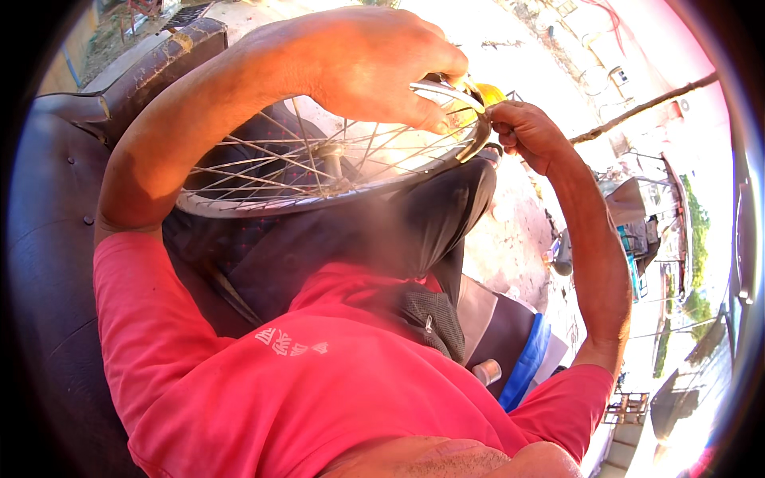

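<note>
A spoked bicycle wheel (263, 209) lies across my lap, its metal hub (331, 163) in the middle. My left hand (382, 72) reaches over its far side and is closed on the rim, thumb inward and fingers bent over the outer edge. At the wheel's right side, my right hand (526, 131) is closed in a pinch at the rim edge, on what looks like a yellow strip (492, 94). The strip shows between the two hands along the rim. My left hand covers part of the rim, and glare washes out detail there.
I sit on a dark padded sofa (56, 231) with a worn armrest (163, 68). Dark trousers (454, 203) support the wheel. A blue strap or edge (526, 362) is beside my right hip. A thin pole (645, 107) and assorted clutter stand off to the right.
</note>
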A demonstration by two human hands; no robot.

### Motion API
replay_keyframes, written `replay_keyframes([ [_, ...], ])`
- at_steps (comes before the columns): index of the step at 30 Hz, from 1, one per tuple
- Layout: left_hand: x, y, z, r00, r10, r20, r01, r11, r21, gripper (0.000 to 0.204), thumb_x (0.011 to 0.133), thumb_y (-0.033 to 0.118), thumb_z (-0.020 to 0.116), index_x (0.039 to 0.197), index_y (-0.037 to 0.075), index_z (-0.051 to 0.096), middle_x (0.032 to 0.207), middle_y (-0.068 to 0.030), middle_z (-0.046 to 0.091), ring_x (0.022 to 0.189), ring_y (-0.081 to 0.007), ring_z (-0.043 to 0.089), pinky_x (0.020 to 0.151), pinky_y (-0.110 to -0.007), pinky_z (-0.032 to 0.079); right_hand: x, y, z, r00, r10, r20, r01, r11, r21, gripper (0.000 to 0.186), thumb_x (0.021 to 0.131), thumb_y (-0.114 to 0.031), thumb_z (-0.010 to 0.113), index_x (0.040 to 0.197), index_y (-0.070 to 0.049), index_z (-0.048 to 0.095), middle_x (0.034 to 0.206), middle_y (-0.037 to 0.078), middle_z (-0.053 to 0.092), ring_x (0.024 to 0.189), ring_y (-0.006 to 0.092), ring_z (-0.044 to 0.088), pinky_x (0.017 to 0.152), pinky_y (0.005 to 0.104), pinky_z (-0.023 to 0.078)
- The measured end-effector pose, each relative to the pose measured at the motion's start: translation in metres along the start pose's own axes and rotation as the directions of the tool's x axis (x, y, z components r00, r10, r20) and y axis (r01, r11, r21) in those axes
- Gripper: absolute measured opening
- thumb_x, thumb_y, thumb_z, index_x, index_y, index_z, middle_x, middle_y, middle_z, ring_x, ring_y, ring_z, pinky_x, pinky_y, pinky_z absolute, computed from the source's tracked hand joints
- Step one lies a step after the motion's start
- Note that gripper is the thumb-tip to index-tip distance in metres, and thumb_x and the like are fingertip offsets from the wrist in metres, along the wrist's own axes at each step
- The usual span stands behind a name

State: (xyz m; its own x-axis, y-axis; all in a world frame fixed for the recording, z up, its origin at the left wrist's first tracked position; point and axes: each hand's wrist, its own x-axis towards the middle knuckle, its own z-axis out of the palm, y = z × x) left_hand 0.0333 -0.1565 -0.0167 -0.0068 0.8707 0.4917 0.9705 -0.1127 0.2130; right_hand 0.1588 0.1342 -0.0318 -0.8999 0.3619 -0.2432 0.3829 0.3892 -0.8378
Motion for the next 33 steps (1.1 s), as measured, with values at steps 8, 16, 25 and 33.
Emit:
replay_keyframes([
  [8, 0.000, 0.001, 0.000, 1.000, 0.001, 0.011, -0.001, 1.000, -0.011, 0.045, 0.083, 0.035, 0.077, 0.116, 0.006, 0.065, 0.103, -0.0173, 0.063, 0.100, -0.0383, 0.062, 0.087, -0.045, 0.049, 0.002, 0.006, -0.004, 0.998, -0.066, -0.007, 0.065, 0.993, -0.098, 0.016, 0.094, -0.023, 0.066, 0.087, -0.009, 0.063, 0.069, -0.006, 0.047, 0.058, 0.0052, 0.040, 0.053, 0.0239, 0.031],
  [16, 0.000, -0.004, 0.001, 0.999, 0.039, -0.007, -0.039, 0.999, 0.009, 0.046, 0.083, 0.034, 0.077, 0.116, 0.006, 0.064, 0.102, -0.0172, 0.062, 0.100, -0.0381, 0.061, 0.087, -0.046, 0.049, -0.006, -0.003, 0.007, 0.997, 0.024, -0.073, -0.029, 0.997, -0.066, 0.017, 0.094, -0.023, 0.067, 0.089, -0.007, 0.062, 0.071, -0.005, 0.048, 0.059, 0.0053, 0.040, 0.053, 0.0238, 0.031],
  [25, -0.001, 0.003, -0.002, 1.000, -0.017, 0.025, 0.017, 1.000, -0.001, 0.046, 0.083, 0.035, 0.077, 0.117, 0.006, 0.064, 0.102, -0.0170, 0.062, 0.100, -0.0379, 0.061, 0.087, -0.046, 0.049, -0.006, -0.002, 0.004, 0.999, 0.003, -0.042, -0.003, 1.000, -0.001, 0.019, 0.096, -0.024, 0.066, 0.092, -0.006, 0.062, 0.071, -0.005, 0.047, 0.059, 0.0052, 0.040, 0.052, 0.0226, 0.030],
  [33, 0.000, 0.004, -0.002, 1.000, -0.020, 0.024, 0.020, 1.000, 0.000, 0.046, 0.083, 0.035, 0.077, 0.117, 0.006, 0.064, 0.102, -0.0167, 0.062, 0.099, -0.0374, 0.061, 0.087, -0.045, 0.048, -0.002, 0.003, 0.000, 0.999, -0.029, -0.018, 0.027, 0.997, -0.071, 0.018, 0.096, -0.024, 0.067, 0.093, -0.007, 0.063, 0.070, -0.006, 0.045, 0.058, 0.0050, 0.038, 0.051, 0.0228, 0.029],
])
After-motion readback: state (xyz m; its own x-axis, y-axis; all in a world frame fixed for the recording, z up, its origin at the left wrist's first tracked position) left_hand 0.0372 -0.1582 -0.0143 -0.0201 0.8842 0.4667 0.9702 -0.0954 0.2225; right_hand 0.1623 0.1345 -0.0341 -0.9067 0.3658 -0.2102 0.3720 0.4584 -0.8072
